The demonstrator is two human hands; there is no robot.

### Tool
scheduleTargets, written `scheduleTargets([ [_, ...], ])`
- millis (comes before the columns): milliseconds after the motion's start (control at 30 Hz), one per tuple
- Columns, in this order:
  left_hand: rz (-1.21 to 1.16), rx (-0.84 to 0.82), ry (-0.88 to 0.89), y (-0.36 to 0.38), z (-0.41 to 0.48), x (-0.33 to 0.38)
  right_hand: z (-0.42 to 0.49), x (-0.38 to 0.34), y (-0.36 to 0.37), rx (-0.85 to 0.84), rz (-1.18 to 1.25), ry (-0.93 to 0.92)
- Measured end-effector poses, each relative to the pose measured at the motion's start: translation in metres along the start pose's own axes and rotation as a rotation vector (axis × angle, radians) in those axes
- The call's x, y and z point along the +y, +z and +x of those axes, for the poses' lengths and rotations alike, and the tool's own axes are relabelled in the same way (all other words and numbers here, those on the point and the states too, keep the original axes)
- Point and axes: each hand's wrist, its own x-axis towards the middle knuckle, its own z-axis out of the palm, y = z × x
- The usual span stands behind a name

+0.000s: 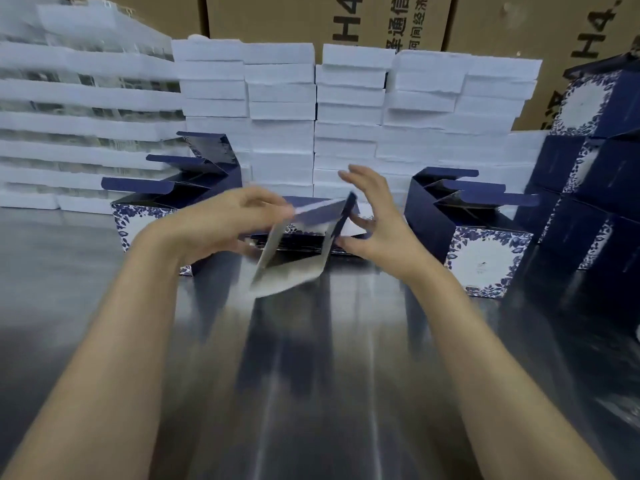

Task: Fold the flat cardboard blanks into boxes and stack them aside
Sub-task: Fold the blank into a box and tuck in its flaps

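Gripping the blank (294,268) by its upper left edge, the left hand (221,220) has its fingers curled over the card, thumb side toward the camera. The right hand (375,220) has a released grip: its fingers are spread and loosely bent, the upper ones free in the air, while the thumb and lowest fingers lie at the blank's right edge. They seem to touch it, though motion blur hides the contact.

The blank is held up off the worktop (311,368), between the two hands and tilted. It is partly opened into a slanted tube, with a dark blue outside and a pale grey inside, and its lower corner hangs nearest the camera. Both forearms reach in from the bottom corners over the shiny metal surface.

On the worktop to the left stand folded boxes (145,209) in a row, dark blue with white flower-patterned faces, top flaps up. A like row (485,261) stands to the right, just beside the right wrist. At the far right a tall stack (588,161) of the same boxes rises in several tiers.

Behind everything runs a wall of white slabs (346,109) piled in columns, and behind them stand brown cartons (311,19) with black print.
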Motion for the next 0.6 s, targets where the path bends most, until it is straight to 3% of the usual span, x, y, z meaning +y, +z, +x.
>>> scheduleTargets([
  [100, 0.317, -0.022, -0.089, 0.007, 0.001, 0.000, -0.002, 0.003, 0.013, 0.026, -0.019, 0.073],
  [267, 0.454, -0.084, -0.231, 0.013, 0.004, -0.006, -0.008, 0.008, 0.013, -0.147, 0.066, 0.357],
  [400, 0.524, 0.142, -0.185, 0.006, 0.006, -0.006, -0.008, 0.005, 0.012, -0.289, 0.068, 0.436],
  [600, 0.557, 0.555, 0.051, 0.004, 0.010, -0.001, 0.000, 0.001, -0.004, -0.191, 0.097, 0.283],
])
